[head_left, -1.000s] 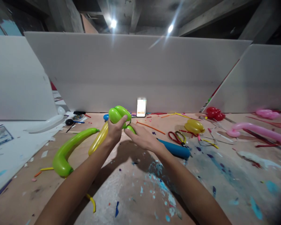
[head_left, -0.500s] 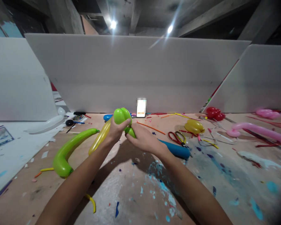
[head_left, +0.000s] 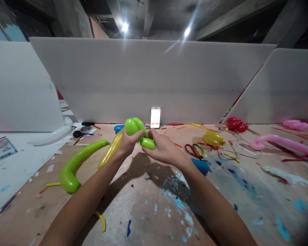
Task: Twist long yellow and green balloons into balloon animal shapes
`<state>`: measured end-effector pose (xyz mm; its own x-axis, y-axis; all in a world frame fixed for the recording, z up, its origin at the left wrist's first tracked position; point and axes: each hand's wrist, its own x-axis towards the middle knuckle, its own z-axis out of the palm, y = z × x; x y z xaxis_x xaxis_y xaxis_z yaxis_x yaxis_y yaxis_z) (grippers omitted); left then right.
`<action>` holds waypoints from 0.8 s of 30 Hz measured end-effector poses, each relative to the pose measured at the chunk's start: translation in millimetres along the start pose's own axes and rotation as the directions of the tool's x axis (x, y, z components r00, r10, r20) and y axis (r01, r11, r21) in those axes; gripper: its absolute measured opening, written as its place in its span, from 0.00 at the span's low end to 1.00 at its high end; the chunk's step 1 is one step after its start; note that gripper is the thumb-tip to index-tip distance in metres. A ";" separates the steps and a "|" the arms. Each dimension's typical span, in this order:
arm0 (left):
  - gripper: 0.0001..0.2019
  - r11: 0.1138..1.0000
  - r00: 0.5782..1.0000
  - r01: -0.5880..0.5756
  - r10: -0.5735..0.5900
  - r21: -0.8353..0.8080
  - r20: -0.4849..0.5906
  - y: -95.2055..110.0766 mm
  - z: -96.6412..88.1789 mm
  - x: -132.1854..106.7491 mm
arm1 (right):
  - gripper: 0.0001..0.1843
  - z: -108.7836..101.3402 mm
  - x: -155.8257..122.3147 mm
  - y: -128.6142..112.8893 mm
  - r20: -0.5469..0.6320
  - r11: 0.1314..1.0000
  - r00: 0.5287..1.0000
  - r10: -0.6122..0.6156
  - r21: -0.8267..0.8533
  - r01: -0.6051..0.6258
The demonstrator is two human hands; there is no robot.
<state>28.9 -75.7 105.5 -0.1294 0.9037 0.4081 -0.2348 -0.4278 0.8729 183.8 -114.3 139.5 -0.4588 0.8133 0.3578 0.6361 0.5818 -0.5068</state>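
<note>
A green balloon (head_left: 135, 126), bunched into rounded lobes, is in the grip of my left hand (head_left: 129, 142), with the thumb pressed over it. My right hand (head_left: 163, 147) closes around a short green end of balloon (head_left: 148, 143) just to the right of the lobes. Where the two green parts join is hidden between my fingers. Behind my left wrist lies a long yellow balloon (head_left: 110, 150). To its left a curved green balloon (head_left: 73, 167) rests on the table. A blue balloon (head_left: 200, 166) shows partly from behind my right forearm.
A lit phone (head_left: 155, 118) leans against the white board (head_left: 154, 75) at the back. Red-handled scissors (head_left: 191, 150) and a yellow balloon (head_left: 214, 138) lie to the right, with a red balloon (head_left: 236, 124) and a pink balloon (head_left: 279, 141) beyond. Balloon scraps dot the paint-stained table (head_left: 113, 212).
My right hand has shifted slightly right, away from my left, and more of the short green end shows. My left hand has barely moved.
</note>
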 end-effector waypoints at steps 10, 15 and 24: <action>0.14 0.994 0.985 0.028 -0.010 -0.101 0.172 10.0 -6.5 1.6 | 0.12 -12.8 7.1 6.9 -0.113 0.971 0.994 -0.008 0.236 0.034; 0.15 0.998 0.989 0.013 -0.005 -0.054 0.150 10.4 -4.0 -0.2 | 0.21 -12.6 9.6 13.3 -0.161 0.918 0.985 0.068 0.396 0.002; 0.28 0.998 0.984 0.007 0.005 -0.066 0.177 11.0 -5.2 2.4 | 0.25 1.6 10.8 11.5 -0.250 0.862 0.968 0.024 0.496 0.107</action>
<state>21.0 -78.3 114.7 0.0419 0.8902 0.4536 -0.2990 -0.4220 0.8559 185.2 -98.8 136.3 -0.2740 0.8022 0.5304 0.1912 0.5859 -0.7875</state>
